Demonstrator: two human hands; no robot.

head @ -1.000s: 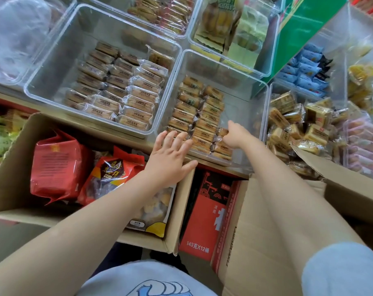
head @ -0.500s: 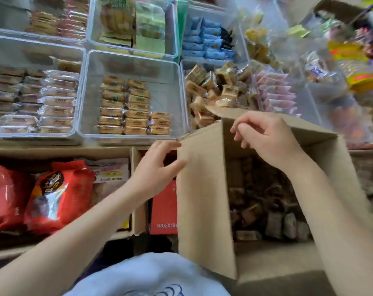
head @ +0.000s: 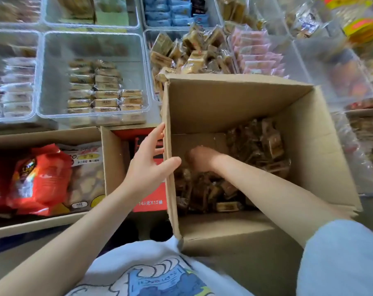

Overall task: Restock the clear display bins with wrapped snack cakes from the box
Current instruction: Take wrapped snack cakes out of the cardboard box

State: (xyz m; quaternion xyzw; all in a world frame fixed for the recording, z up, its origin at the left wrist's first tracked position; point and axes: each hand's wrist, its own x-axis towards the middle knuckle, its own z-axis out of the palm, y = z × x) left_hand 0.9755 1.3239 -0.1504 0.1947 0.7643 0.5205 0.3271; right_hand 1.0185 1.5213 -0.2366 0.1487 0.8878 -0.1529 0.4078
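Observation:
An open cardboard box [head: 234,103] stands in front of me with several brown wrapped snack cakes [head: 264,144] piled on its floor. My left hand [head: 149,165] holds the box's left wall, thumb inside and fingers along the outside. Deep in the box, my right hand [head: 199,157] lies blurred on the cakes; its fingers are hidden. Behind the box, a clear bin [head: 91,45] holds rows of tan wrapped cakes [head: 105,97] near its front. The bin to its right is heaped with loose tan cakes [head: 192,54].
A second cardboard box [head: 108,146] at left holds red snack bags [head: 40,178]. A red carton [head: 149,201] sits between the two boxes. More clear bins hold pink packs [head: 258,54], blue packs [head: 170,11] and pale wrapped bars [head: 16,86].
My right hand went from the box's top flap down into the box onto the cakes. My left hand closed onto the box's left wall. The view shifted right.

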